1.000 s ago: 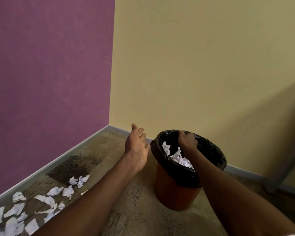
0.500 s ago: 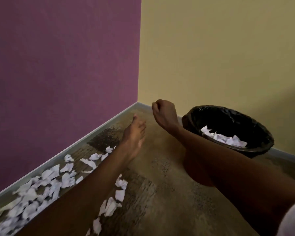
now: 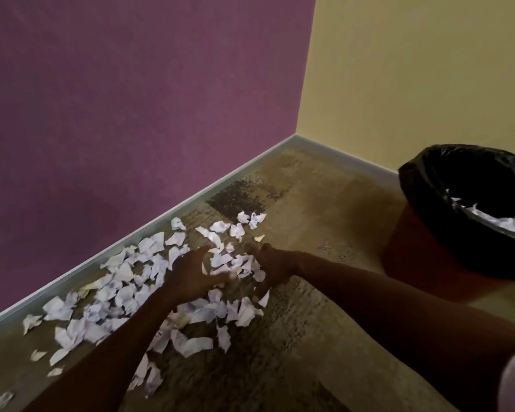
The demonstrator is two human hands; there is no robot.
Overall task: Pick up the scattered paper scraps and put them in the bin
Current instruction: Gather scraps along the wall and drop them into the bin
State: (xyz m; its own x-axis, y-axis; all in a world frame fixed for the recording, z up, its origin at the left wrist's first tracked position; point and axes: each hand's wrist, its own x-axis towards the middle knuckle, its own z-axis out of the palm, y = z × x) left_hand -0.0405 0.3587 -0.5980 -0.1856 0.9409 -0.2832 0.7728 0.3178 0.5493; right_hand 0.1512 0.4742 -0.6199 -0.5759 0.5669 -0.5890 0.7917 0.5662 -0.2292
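- The left hand (image 3: 195, 275) is down over the paper scraps (image 3: 125, 295), palm turned inward and fingers spread and relaxed, gripping nothing that can be made out. It looks set that way to rake or scoop a bunch at once.
- The right hand (image 3: 272, 267) is low at the 3 o'clock edge of the pile, just beside the left. Motion blur and shadow hide its fingers, so one cannot tell whether it is open, curled, or already pinching a scrap.
- The two hands face each other across a small cluster of scraps, which suggests a two-handed gather: press paper together from both sides, then lift.
- The scraps lie in a long band on the carpet (image 3: 295, 337), running from about 7 o'clock up toward the centre, close along the skirting board (image 3: 149, 230) of the purple wall (image 3: 131, 99). Most are crumpled or torn and overlap loosely.
- The bin (image 3: 422, 257) stands at 3 o'clock, near the yellow wall (image 3: 428, 69), well apart from the pile. Its black liner (image 3: 458, 185) is folded over the rim, and white paper already lies inside.
- Much of the job appears still to do, as far more paper is on the floor than shows in the bin.
- Light scraps may slip from a loose grasp on the way across.
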